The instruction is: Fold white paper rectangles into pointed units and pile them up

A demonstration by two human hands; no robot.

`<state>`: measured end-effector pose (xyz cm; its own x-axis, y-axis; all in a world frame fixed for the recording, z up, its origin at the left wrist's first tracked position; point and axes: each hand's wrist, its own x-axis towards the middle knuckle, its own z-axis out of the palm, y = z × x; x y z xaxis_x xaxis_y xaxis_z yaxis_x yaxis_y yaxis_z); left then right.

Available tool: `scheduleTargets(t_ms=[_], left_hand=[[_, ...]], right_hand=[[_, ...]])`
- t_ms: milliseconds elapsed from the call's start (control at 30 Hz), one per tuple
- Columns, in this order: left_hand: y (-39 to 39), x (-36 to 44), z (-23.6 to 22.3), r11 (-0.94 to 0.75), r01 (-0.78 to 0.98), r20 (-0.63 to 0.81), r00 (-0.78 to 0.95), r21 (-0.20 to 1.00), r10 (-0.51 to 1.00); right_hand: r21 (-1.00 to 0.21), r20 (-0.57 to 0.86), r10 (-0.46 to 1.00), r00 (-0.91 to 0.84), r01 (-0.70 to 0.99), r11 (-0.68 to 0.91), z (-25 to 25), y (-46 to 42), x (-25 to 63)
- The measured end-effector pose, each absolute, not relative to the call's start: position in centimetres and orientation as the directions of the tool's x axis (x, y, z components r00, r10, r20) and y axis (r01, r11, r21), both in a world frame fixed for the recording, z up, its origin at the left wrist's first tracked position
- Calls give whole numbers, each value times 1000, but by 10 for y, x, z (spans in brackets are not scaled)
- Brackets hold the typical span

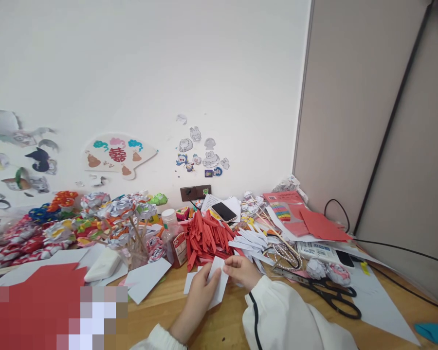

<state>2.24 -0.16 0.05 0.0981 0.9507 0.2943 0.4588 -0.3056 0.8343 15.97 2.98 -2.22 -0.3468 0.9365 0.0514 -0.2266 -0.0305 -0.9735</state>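
Note:
A small white piece of paper [221,290] is in both hands above the wooden table [229,330]. My left hand [200,294] is closed on its left side, the thumb lying over the front. At the upper right edge, my right hand [244,272] pinches the paper between its fingertips. Just beyond the hands lie a heap of folded red paper strips [206,238] and a smaller pile of folded white paper strips [251,241]. Another white sheet [190,282] lies partly hidden behind my left hand.
Black-handled scissors [337,297] lie to the right, near a string of beads [286,255]. A glass bottle [171,233] stands left of the red heap, beside paper flowers [122,206] on sticks. A phone [224,212] rests at the back. Red paper [40,291] covers the left.

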Motion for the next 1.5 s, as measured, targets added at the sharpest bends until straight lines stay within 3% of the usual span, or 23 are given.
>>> scheduleTargets(t_ms=[200, 500, 933, 1300, 1500], left_hand=[[0, 21, 1, -332, 468, 301, 141, 819, 943], [-3, 24, 1, -340, 489, 314, 138, 803, 939], [-1, 23, -2, -339, 538, 324, 127, 771, 938], [-5, 26, 2, -316, 501, 298, 118, 806, 947], [3, 21, -8, -253, 425, 262, 38, 869, 964]], right_hand=[[-946, 25, 920, -392, -308, -106, -23, 30, 161], [-979, -27, 959, -281, -185, -82, -22, 32, 161], [-989, 92, 961, -261, -133, 58, -19, 29, 160], [-930, 312, 930, -195, 137, 341, -22, 26, 159], [-967, 233, 926, -295, 29, 253, -27, 26, 154]])
